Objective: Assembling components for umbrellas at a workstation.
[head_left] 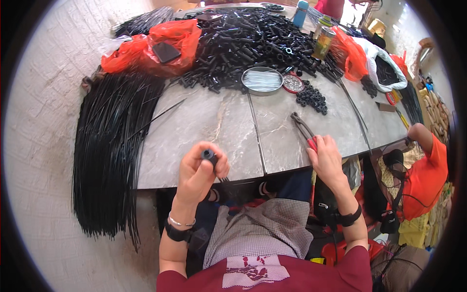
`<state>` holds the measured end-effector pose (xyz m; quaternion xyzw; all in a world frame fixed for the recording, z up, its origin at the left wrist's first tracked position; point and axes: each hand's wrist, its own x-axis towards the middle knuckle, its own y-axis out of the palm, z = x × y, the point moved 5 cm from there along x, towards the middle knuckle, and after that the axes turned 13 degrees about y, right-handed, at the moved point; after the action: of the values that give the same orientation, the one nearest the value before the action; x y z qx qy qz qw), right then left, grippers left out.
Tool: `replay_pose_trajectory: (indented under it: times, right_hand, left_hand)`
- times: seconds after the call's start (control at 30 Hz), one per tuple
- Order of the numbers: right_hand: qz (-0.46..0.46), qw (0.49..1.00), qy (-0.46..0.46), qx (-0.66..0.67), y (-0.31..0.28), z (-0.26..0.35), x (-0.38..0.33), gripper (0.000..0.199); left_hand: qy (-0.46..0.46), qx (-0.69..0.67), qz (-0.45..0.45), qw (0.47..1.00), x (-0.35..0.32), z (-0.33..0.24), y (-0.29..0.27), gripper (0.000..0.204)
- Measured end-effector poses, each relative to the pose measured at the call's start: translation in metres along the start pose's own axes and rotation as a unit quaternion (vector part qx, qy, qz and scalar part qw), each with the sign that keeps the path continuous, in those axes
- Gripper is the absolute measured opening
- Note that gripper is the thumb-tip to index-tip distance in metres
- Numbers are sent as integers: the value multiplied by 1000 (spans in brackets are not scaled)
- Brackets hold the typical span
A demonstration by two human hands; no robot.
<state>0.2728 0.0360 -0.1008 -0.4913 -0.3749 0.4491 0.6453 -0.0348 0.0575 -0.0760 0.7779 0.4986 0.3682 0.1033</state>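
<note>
Above the table's front edge, my left hand (198,170) is closed around a black tubular plastic piece (209,154), its hollow end turned upward. Thin dark strands hang below that fist; whether they belong to the piece I cannot tell. My right hand (325,158) grips the red handles of pincers (302,127), whose dark metal jaws point away toward the table's middle. Beyond them lie a heap of small black rings (312,99), an oval tin (263,93) of thin metal pins, and a round red-rimmed container (294,91) with tiny shiny metal bits.
A large heap of black plastic parts (253,41) covers the table's far side. Long black rods (109,151) hang over its left edge. Red bags (172,39), a blue bottle (300,14), a can (323,44) and a white bag (403,80) stand around. A person in orange (425,175) sits at right.
</note>
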Motion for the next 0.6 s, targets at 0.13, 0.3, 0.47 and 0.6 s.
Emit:
replay_pose_trajectory:
  times: [0.13, 0.3, 0.47, 0.6]
  right_hand:
    - [-118, 985, -118, -41, -4, 29, 10, 49]
    - [49, 940, -330, 67, 26, 102, 46, 59]
    - [59, 934, -351, -3, 53, 93, 46, 71]
    - [108, 934, -339, -26, 42, 73, -18, 87]
  left_hand:
    - [-2, -20, -10, 1000, -8, 2, -1, 44]
    - [35, -45, 7, 998, -6, 8, 9, 42]
    - [19, -33, -11, 999, -20, 0, 1, 43]
    - [15, 6, -4, 1000, -28, -3, -8, 44]
